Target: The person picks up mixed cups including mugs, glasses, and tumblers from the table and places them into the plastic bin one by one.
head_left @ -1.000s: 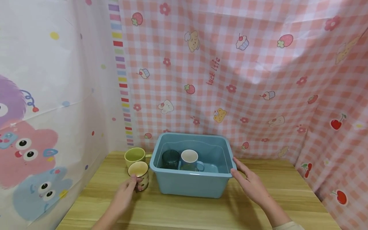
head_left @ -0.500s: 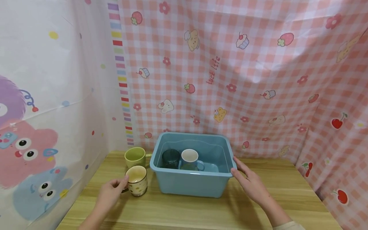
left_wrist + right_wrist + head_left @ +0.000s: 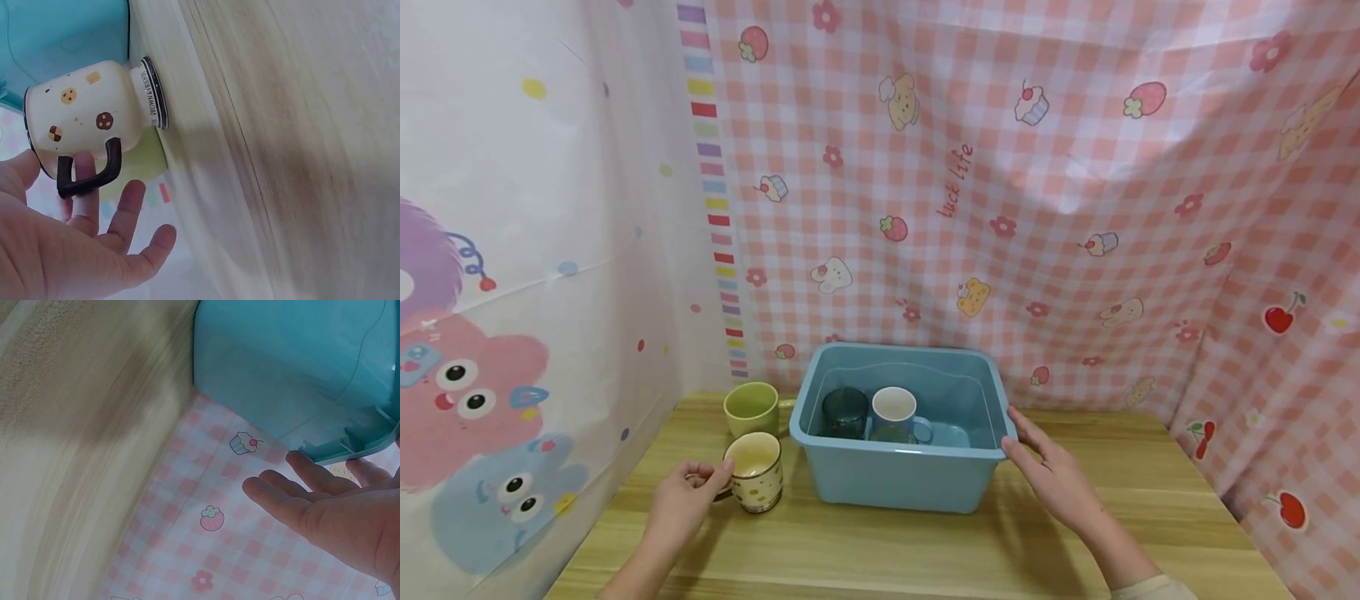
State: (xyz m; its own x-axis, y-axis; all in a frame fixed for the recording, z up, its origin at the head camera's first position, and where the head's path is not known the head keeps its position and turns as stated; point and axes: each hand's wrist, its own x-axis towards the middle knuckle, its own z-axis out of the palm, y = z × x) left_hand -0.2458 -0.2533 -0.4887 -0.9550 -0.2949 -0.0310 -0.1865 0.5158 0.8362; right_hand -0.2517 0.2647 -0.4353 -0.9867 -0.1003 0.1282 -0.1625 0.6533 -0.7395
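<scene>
Two bare hands work at a pale-blue rectangular plastic bin (image 3: 895, 482). Left of the bin, near its front corner, a cream mug with cookie prints (image 3: 757, 477) stands upright; the left hand (image 3: 679, 502) pinches it, thumb by the rim and a finger at the handle. At the bin's right edge the right hand (image 3: 1054, 483) touches the rim with fairly straight fingers, clasping nothing.

To manage the mug well, I judge, the left hand should hook the handle deeper, keep the mug level and avoid the wide lime-green cup (image 3: 751, 410) at the bin's left side; light pressure should steady the bin.

The left wrist view reveals the angular black handle (image 3: 114, 159), a fingertip inside its loop and lettering around the foot. Whether that foot bears on the wooden tabletop (image 3: 880, 558) I cannot tell. Only the head view shows a dark teal glass (image 3: 845, 412) and a white-and-blue mug (image 3: 895, 408) inside the bin. In the right wrist view, two fingers seem to reach past the bin's rim without touching it.
</scene>
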